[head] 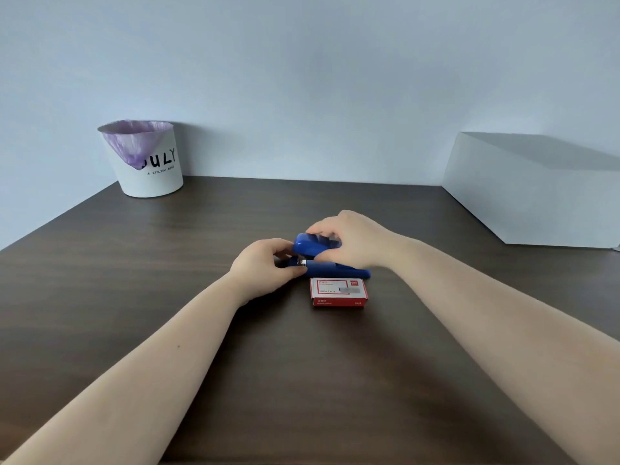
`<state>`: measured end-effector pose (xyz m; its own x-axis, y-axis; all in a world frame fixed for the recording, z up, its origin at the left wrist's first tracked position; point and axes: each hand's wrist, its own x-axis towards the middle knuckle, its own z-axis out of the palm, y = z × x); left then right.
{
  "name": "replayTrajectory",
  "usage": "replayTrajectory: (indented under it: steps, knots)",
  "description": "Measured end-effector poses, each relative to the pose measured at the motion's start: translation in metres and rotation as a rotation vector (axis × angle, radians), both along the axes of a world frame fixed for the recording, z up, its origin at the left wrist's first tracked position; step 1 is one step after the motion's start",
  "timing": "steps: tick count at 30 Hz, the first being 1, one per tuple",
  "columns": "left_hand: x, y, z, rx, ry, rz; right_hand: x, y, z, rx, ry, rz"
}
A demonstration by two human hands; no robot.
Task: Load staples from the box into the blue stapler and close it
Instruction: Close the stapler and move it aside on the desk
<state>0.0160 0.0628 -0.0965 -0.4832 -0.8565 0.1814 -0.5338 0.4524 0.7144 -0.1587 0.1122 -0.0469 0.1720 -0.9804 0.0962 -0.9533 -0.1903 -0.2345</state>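
The blue stapler (330, 261) lies mid-table (134, 297), the closed red staple box (339, 292) just in front of it. Far left stands a white bin (151, 169) lined with a purple bag (134, 142). Your left hand (265, 266) pinches the stapler's front end; your right hand (349, 239) grips its cover, seemingly lifted.
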Motion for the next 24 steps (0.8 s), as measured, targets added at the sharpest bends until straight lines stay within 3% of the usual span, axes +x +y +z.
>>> replayTrajectory:
  steps: [7, 10, 15, 24]
  knots:
    - [0.011, -0.004, 0.002, 0.09, 0.143, -0.054, -0.014, 0.005, 0.0, 0.083, -0.007, -0.041]
    - [0.013, -0.009, 0.002, 0.106, 0.173, 0.035, -0.015, 0.002, -0.001, 0.05, 0.054, -0.07]
    - [-0.01, -0.026, 0.002, 0.011, 0.055, 0.319, -0.012, -0.004, -0.014, -0.101, 0.078, -0.141]
    - [-0.103, -0.072, 0.003, -0.078, -0.149, 0.242, -0.077, -0.02, -0.024, -0.232, 0.012, -0.4]
